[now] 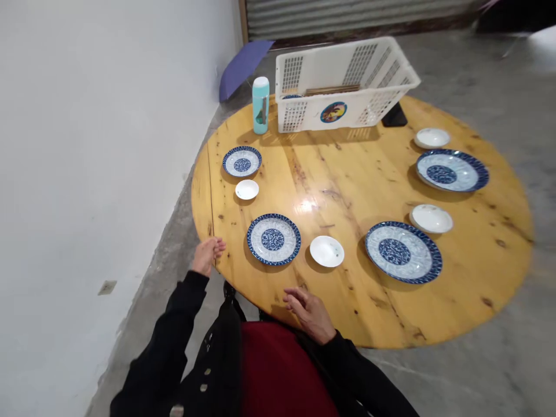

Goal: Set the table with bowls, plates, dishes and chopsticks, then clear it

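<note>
My left hand (207,255) hovers at the left edge of the round wooden table (478,266), fingers loosely curled, holding nothing. My right hand (309,313) rests at the table's near edge, fingers relaxed and apart, empty. Nearest both hands is a blue-patterned plate (273,238) with a small white saucer (326,251) to its right. A larger blue-patterned plate (403,251) lies further right.
More plates (242,161) (452,170) and white saucers (247,189) (431,218) (431,138) ring the table. A white plastic basket (347,87) and a teal bottle (260,105) stand at the back. A white wall lies left, concrete floor around.
</note>
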{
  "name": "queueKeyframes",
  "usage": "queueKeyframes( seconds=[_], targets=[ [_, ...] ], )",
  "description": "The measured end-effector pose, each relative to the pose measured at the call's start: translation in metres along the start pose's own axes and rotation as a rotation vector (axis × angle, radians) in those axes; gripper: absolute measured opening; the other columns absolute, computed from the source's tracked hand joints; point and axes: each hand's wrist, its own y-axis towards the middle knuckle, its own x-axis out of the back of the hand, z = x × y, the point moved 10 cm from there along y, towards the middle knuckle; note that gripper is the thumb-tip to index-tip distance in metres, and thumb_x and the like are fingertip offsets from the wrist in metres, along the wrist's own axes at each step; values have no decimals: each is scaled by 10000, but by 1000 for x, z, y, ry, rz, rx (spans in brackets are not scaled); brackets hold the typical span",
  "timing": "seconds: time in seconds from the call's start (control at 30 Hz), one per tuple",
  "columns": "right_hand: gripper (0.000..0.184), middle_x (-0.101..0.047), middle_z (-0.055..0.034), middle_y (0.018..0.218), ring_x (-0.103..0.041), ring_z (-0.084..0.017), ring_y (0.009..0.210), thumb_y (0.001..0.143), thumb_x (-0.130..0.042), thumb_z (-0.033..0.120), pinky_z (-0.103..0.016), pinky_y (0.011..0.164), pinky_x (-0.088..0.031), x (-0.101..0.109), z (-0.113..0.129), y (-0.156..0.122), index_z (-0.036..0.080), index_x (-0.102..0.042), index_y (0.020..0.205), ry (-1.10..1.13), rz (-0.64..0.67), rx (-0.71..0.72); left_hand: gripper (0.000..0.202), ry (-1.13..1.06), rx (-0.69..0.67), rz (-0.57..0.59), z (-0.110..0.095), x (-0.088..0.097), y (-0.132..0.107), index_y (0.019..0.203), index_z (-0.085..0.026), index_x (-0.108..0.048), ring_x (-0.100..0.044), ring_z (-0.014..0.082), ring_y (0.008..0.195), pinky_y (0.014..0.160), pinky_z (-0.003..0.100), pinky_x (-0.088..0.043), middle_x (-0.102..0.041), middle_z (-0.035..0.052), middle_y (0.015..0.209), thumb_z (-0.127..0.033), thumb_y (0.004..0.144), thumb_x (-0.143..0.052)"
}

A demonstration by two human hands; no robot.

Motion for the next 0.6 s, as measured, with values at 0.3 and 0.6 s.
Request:
queueKeyframes(
  seconds=[0.3, 0.6],
  targets=[
    [547, -733, -122, 888, -709, -233, 725, 778, -579, 654, -349, 675, -571, -12, -20, -18, 159, -649, 999, 155, -348, -226, 231, 26, -35, 61, -96, -57, 178, 743, -145, -565, -624, 106, 615, 569, 197, -454, -657, 79, 707, -330, 880, -580],
    [610, -727, -123, 876, -704, -222, 710, 731, -623, 698, -328, 642, -573, -60, 7, -11, 144, -660, 984, 240, -594, -353, 259, 102, -31, 175, -139, -109, 294, 807, -132, -550, -645, 124, 656, 609, 205, -518, -618, 53, 651, -369, 897, -603]
  ],
)
